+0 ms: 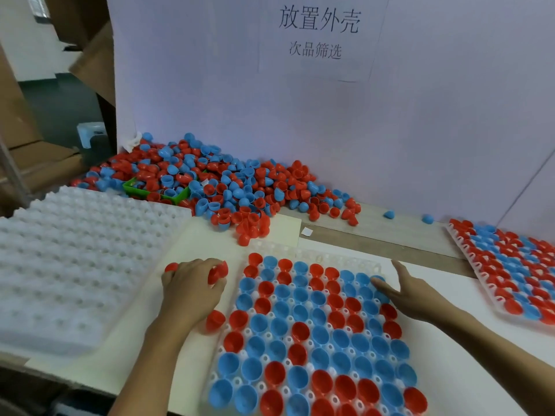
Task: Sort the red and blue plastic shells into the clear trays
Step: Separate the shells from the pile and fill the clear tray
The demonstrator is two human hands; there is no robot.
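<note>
A clear tray (pixel 345 256) in front of me holds many red and blue shells in its cups, with bare cups along its far edge. My left hand (pixel 192 288) grips several red shells (pixel 218 272) just left of the tray. One loose red shell (pixel 215 320) lies by my left wrist. My right hand (pixel 404 291) lies flat with spread fingers on the tray's right side, fingertips touching a blue shell (pixel 377 280). A big heap of red and blue shells (pixel 234 184) lies at the back.
A stack of white empty trays (pixel 75 253) sits at left. A second filled tray (pixel 516 265) lies at right. A green bin (pixel 156 190) is half buried in the heap. Two stray blue shells (pixel 389 214) lie near the white back wall.
</note>
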